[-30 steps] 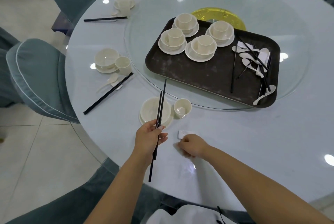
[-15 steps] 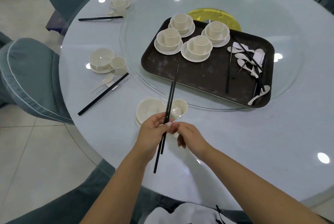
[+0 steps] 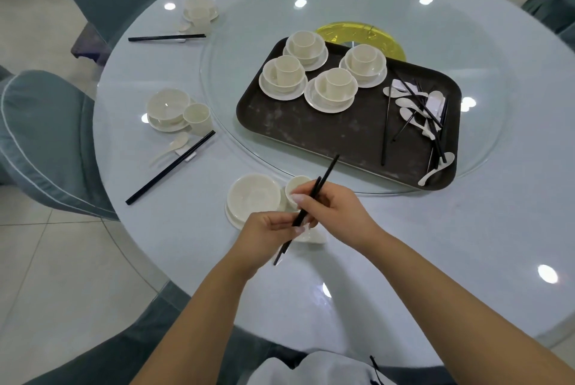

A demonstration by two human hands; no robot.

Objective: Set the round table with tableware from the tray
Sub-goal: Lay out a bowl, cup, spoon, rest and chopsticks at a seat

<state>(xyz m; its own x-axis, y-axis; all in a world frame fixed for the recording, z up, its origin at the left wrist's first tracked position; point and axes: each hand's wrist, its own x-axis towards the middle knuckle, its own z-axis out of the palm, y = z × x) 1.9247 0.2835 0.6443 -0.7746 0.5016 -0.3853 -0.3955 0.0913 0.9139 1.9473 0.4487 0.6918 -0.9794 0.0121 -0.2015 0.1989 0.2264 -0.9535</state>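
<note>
A pair of black chopsticks point(image 3: 323, 177) slants over the near place setting, tips pointing up and right. My left hand point(image 3: 267, 233) pinches their lower part and my right hand point(image 3: 334, 213) grips them higher up. Under the hands lies a small white chopstick rest point(image 3: 314, 237), partly hidden. Left of the hands a cream bowl on a plate point(image 3: 253, 198) stands beside a small cup point(image 3: 297, 187). The dark tray point(image 3: 326, 135) on the glass turntable carries several bowl-and-cup sets point(image 3: 334, 89), white spoons point(image 3: 410, 107) and more chopsticks point(image 3: 385, 129).
Finished place settings stand along the table's left rim point(image 3: 169, 111) and further back point(image 3: 199, 9), each with chopsticks point(image 3: 169, 167). Blue-grey covered chairs point(image 3: 40, 135) ring the round table point(image 3: 435, 244). A yellow disc point(image 3: 361, 34) lies behind the tray.
My right hand left the chopstick rest on the table and came up to take the chopsticks together with my left hand. The chopsticks swung from upright to slanting right.
</note>
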